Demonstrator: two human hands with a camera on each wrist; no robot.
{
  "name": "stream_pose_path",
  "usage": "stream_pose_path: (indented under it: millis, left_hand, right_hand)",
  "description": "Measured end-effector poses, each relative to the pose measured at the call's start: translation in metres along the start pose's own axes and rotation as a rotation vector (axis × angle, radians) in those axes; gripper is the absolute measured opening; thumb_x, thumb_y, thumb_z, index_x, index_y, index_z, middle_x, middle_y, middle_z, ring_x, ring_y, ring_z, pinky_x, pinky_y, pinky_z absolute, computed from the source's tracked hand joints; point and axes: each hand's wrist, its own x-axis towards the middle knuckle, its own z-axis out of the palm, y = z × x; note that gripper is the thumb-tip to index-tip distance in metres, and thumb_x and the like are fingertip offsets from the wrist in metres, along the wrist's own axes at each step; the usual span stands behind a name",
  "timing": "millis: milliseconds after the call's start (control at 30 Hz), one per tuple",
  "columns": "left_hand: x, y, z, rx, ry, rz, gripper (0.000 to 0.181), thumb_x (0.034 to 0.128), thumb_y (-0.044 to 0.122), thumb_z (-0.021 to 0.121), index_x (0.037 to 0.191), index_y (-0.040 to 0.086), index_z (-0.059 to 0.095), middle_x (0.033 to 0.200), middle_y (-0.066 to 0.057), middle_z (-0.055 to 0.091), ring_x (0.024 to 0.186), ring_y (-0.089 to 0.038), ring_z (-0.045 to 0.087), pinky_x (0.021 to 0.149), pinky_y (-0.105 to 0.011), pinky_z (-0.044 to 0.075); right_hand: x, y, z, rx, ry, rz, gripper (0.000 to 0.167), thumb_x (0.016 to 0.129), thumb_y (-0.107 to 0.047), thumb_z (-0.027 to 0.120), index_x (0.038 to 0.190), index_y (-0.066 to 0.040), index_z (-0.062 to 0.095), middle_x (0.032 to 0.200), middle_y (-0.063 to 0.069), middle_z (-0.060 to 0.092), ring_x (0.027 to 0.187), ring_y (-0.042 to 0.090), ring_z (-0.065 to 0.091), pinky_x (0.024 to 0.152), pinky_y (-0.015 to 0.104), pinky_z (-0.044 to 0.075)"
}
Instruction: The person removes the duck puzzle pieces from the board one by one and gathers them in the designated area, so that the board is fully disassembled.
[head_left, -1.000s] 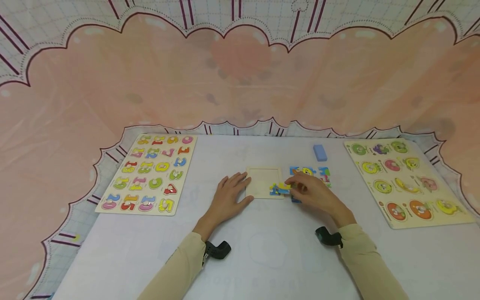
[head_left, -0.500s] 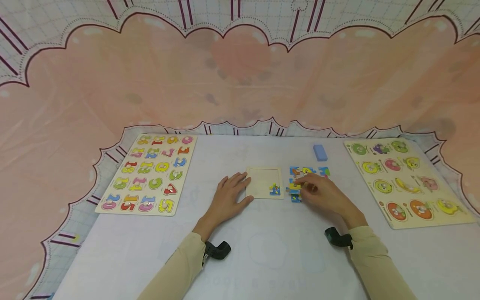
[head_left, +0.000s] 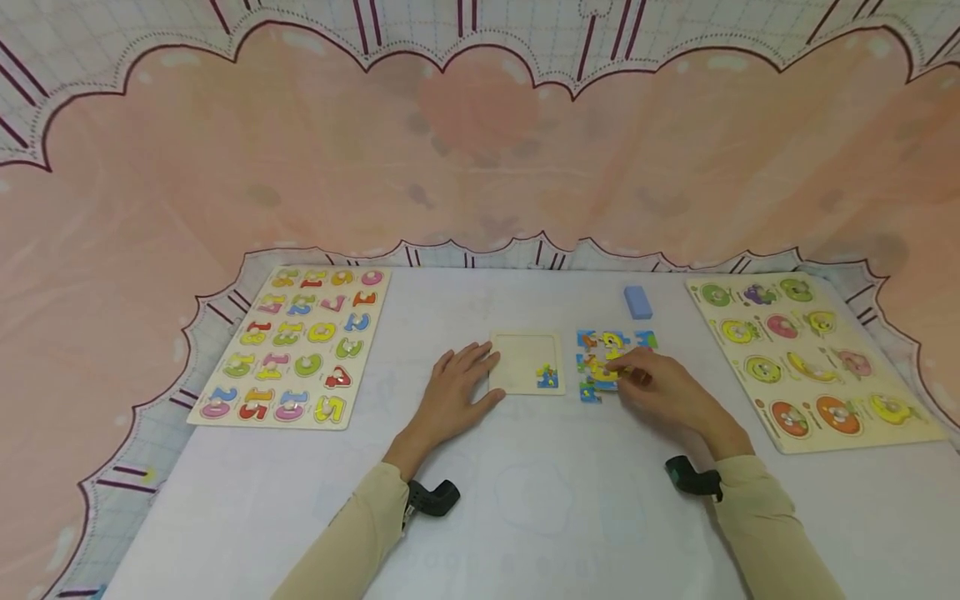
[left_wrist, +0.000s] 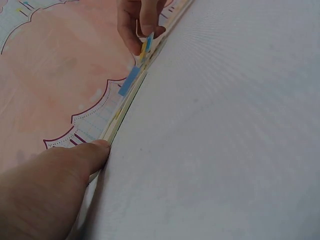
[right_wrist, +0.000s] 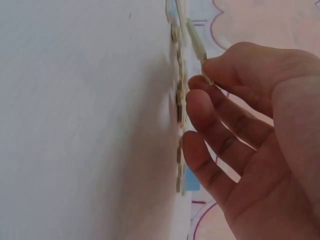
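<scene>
My right hand (head_left: 667, 387) pinches a jigsaw piece (right_wrist: 197, 42) between thumb and fingers, tilted and raised over the loose jigsaw pieces (head_left: 590, 339) on the table. In the left wrist view the held piece shows yellow and blue. The fingers hide part of that loose group in the head view. To its left lies a small square wooden puzzle tray (head_left: 513, 360), with one blue and yellow piece (head_left: 547, 377) in its near right corner. My left hand (head_left: 453, 400) lies spread at the tray's left edge, fingertips and thumb touching it.
A number puzzle board (head_left: 292, 350) lies at the left of the white table (head_left: 450, 533). On the right is a fruit puzzle board (head_left: 813, 362). A blue block (head_left: 638, 302) sits behind the loose pieces.
My right hand has drawn back to the right with the jigsaw piece, from over the tray's right edge to above the loose pieces. The left hand stays at the tray.
</scene>
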Motion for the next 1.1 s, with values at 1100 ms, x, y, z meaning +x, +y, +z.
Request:
stream_pose_path:
  millis: [1100]
  left_hand:
    - [0.000,-0.002,0.001,-0.016,0.001,0.006,0.057,0.0892,0.041,0.061,0.137,0.012,0.051,0.147,-0.006,0.044,0.139,-0.025,0.035,0.113,-0.052,0.022]
  right_hand:
    - [-0.013,0.014,-0.011,0.040,-0.097,0.060,0.024,0.089,-0.006,0.062,0.111,-0.013,0.065,0.108,0.002,0.063,0.099,0.015,0.054,0.083,0.021,0.047]
